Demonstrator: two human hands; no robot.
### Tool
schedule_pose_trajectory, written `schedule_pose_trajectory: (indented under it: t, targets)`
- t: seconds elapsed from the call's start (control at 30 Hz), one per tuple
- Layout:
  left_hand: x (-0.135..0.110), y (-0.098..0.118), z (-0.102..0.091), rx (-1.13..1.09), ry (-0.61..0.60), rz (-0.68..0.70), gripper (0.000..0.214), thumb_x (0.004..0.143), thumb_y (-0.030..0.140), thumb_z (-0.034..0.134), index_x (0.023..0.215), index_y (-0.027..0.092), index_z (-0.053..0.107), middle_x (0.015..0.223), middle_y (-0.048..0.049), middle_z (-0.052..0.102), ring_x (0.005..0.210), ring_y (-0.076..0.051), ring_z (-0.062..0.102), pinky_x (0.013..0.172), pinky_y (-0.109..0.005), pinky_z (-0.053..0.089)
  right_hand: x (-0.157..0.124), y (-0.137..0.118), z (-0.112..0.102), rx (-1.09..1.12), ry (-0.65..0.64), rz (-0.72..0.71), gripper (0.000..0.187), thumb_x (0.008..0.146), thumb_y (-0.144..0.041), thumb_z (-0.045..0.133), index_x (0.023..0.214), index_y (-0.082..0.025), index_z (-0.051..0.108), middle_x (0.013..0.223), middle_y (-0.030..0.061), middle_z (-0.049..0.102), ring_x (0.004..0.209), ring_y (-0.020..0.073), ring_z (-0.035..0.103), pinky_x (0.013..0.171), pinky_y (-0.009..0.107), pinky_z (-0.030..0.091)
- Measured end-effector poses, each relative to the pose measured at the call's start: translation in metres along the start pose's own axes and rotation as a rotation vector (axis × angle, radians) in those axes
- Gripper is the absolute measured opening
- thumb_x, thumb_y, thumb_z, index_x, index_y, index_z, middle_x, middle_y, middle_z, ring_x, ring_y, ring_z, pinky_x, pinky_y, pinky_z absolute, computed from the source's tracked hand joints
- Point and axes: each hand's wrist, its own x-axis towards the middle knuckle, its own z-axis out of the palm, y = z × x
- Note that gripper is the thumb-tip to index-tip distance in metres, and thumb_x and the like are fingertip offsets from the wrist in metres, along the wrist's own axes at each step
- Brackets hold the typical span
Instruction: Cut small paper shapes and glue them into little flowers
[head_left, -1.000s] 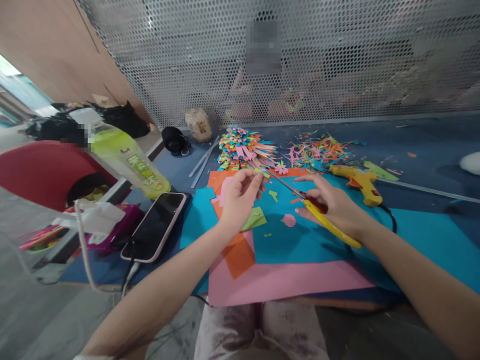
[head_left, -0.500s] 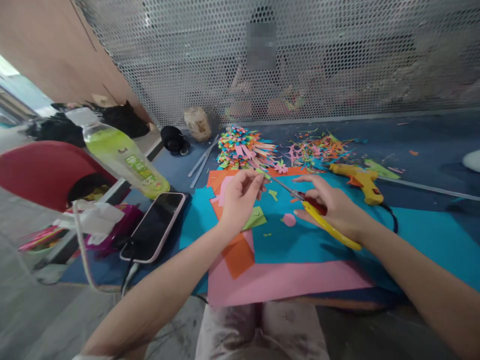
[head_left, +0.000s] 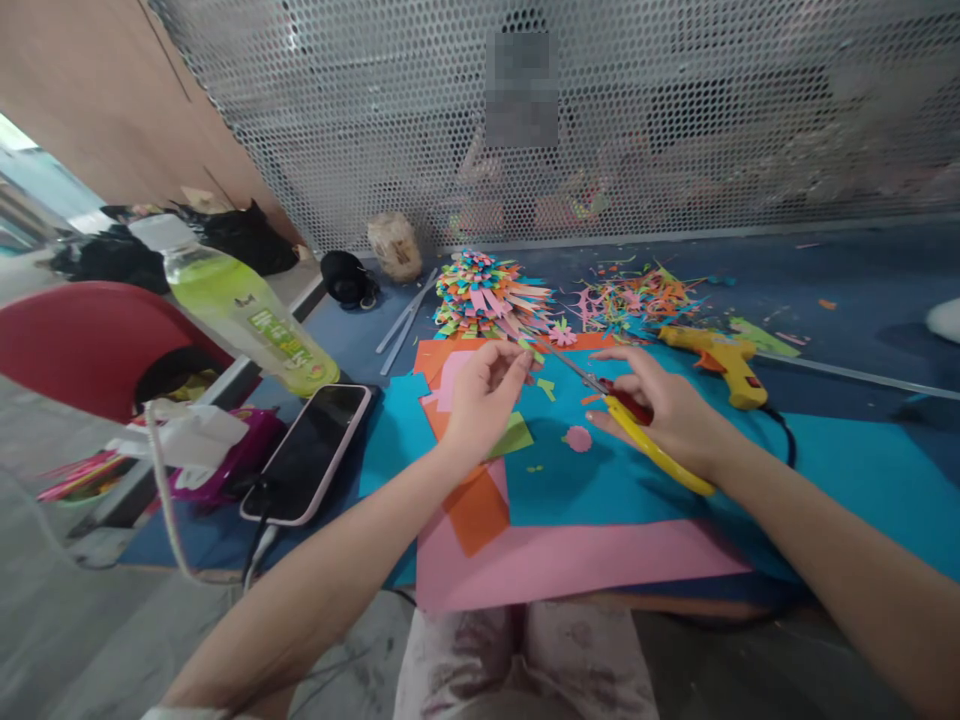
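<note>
My left hand [head_left: 486, 400] pinches a small piece of green paper [head_left: 534, 350] between thumb and fingers. My right hand [head_left: 667, 410] is wrapped round a pair of scissors [head_left: 637, 435] with yellow and red handles. Their blades point up and left, close to the green paper. Beneath both hands lies a blue paper sheet [head_left: 600, 500] over a pink sheet [head_left: 570, 560]. On the blue sheet rest a pink scalloped paper circle [head_left: 578, 439], a small green scrap [head_left: 547, 388] and a folded green piece [head_left: 513, 434], partly hidden by my left hand.
Fringed paper strips [head_left: 487, 300] form a colourful heap at the back, beside loose cuttings [head_left: 637, 300]. A yellow glue gun [head_left: 716, 362] lies at right. To the left are a phone [head_left: 309, 455] with cables and a green drink bottle [head_left: 240, 310]. A perforated metal panel [head_left: 675, 120] stands behind.
The scissor blades have swung slightly up and left beside the green paper, and the paper's angle has turned a little. Both hands stay in nearly the same place.
</note>
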Motion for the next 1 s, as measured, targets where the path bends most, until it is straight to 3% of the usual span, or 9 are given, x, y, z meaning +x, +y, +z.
schedule_pose_trajectory:
  t: [0.1, 0.2, 0.33, 0.4, 0.57, 0.67, 0.83, 0.9, 1.0]
  targets:
    - [0.006, -0.006, -0.005, 0.23, -0.092, 0.038, 0.016, 0.082, 0.032, 0.053, 0.079, 0.017, 0.057, 0.077, -0.0031, 0.063, 0.066, -0.01, 0.056, 0.054, -0.019, 0.042, 0.002, 0.002, 0.0, -0.011, 0.043, 0.027, 0.047, 0.077, -0.042, 0.056, 0.116, -0.023, 0.04, 0.068, 0.0007, 0.062, 0.057, 0.0194, 0.057, 0.052, 0.029, 0.039]
    - [0.011, -0.011, -0.01, 0.561, -0.276, 0.124, 0.011, 0.08, 0.022, 0.053, 0.081, 0.017, 0.062, 0.078, -0.0032, 0.066, 0.069, -0.013, 0.058, 0.061, -0.023, 0.044, 0.003, 0.004, 0.0, -0.017, 0.08, 0.036, 0.047, 0.076, -0.042, 0.057, 0.116, -0.023, 0.04, 0.068, 0.0011, 0.062, 0.055, 0.0183, 0.055, 0.052, 0.029, 0.039]
    - [0.017, -0.014, -0.017, 0.789, -0.495, 0.261, 0.026, 0.077, 0.008, 0.048, 0.09, 0.02, 0.067, 0.092, -0.0048, 0.069, 0.087, -0.018, 0.061, 0.08, -0.03, 0.046, 0.004, 0.007, 0.0, -0.049, 0.11, 0.038, 0.05, 0.075, -0.041, 0.058, 0.117, -0.02, 0.04, 0.065, 0.0001, 0.06, 0.053, 0.0169, 0.052, 0.051, 0.028, 0.039]
    - [0.02, -0.013, -0.022, 0.836, -0.519, 0.284, 0.031, 0.078, 0.008, 0.045, 0.096, 0.021, 0.067, 0.095, -0.0054, 0.069, 0.09, -0.018, 0.061, 0.081, -0.03, 0.046, 0.004, 0.008, 0.0, -0.055, 0.116, 0.037, 0.052, 0.075, -0.041, 0.058, 0.118, -0.02, 0.04, 0.067, 0.0011, 0.062, 0.054, 0.0176, 0.054, 0.052, 0.029, 0.04]
    - [0.026, -0.004, -0.036, 0.991, -0.552, 0.24, 0.027, 0.074, 0.014, 0.052, 0.094, 0.023, 0.068, 0.076, -0.0047, 0.067, 0.077, -0.018, 0.061, 0.073, -0.027, 0.046, 0.004, 0.014, 0.003, -0.066, 0.138, 0.033, 0.053, 0.074, -0.041, 0.059, 0.119, -0.021, 0.039, 0.072, 0.0032, 0.065, 0.064, 0.0226, 0.061, 0.054, 0.03, 0.042]
    - [0.025, 0.0, -0.038, 1.064, -0.602, 0.248, 0.029, 0.076, 0.014, 0.05, 0.098, 0.024, 0.067, 0.079, -0.0047, 0.067, 0.079, -0.018, 0.061, 0.075, -0.027, 0.045, 0.003, 0.017, 0.005, -0.067, 0.123, 0.009, 0.053, 0.075, -0.039, 0.059, 0.12, -0.022, 0.038, 0.075, 0.0037, 0.066, 0.066, 0.0236, 0.062, 0.054, 0.03, 0.042]
    - [0.021, -0.009, -0.028, 1.068, -0.689, 0.38, 0.027, 0.081, 0.014, 0.047, 0.1, 0.022, 0.065, 0.095, -0.0061, 0.067, 0.09, -0.019, 0.059, 0.084, -0.031, 0.043, 0.003, 0.018, 0.008, -0.065, 0.133, 0.027, 0.052, 0.074, -0.036, 0.06, 0.119, -0.022, 0.039, 0.077, 0.0032, 0.066, 0.069, 0.024, 0.063, 0.055, 0.029, 0.042]
    - [0.019, -0.014, -0.022, 1.041, -0.676, 0.425, 0.019, 0.083, 0.021, 0.049, 0.09, 0.02, 0.066, 0.09, -0.0063, 0.067, 0.088, -0.019, 0.059, 0.081, -0.03, 0.043, 0.003, 0.017, 0.007, -0.065, 0.129, 0.026, 0.051, 0.074, -0.036, 0.06, 0.119, -0.022, 0.04, 0.076, 0.0034, 0.066, 0.068, 0.0237, 0.063, 0.055, 0.029, 0.042]
    - [0.018, -0.018, -0.016, 1.058, -0.608, 0.476, 0.022, 0.085, 0.033, 0.049, 0.083, 0.018, 0.064, 0.083, -0.0079, 0.065, 0.082, -0.02, 0.058, 0.074, -0.031, 0.043, 0.003, 0.016, 0.004, -0.075, 0.114, 0.009, 0.051, 0.074, -0.036, 0.059, 0.12, -0.021, 0.042, 0.074, 0.0042, 0.066, 0.064, 0.0233, 0.062, 0.053, 0.029, 0.041]
